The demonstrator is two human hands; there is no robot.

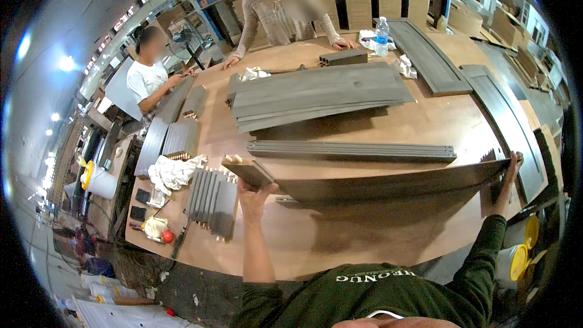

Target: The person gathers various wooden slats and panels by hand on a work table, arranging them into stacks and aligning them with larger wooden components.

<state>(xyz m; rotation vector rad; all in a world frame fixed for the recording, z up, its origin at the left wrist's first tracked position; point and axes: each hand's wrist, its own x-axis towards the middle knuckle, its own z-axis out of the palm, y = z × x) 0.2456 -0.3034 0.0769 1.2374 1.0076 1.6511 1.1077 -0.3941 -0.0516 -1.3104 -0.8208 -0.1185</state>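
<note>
My left hand [251,201] is closed round a short grey rail [250,172], which has light wooden dowels at its end. That rail meets the left end of a long dark grey panel [388,183], held up on its edge above the table. At the panel's far right end, my right hand [515,165] grips the corner, its fingers partly hidden. Just beyond the panel lies a bundle of long narrow grey rails [352,150]. A row of short doweled rails [211,201] sits left of my left forearm.
A stack of wide grey panels [322,92] lies across the brown table [218,112]. Framed panels [507,124] line the right side. Two people [285,21] are at the far edge and far left. A bottle [381,37], white rags [176,171] and a red-topped object [167,236] also lie about.
</note>
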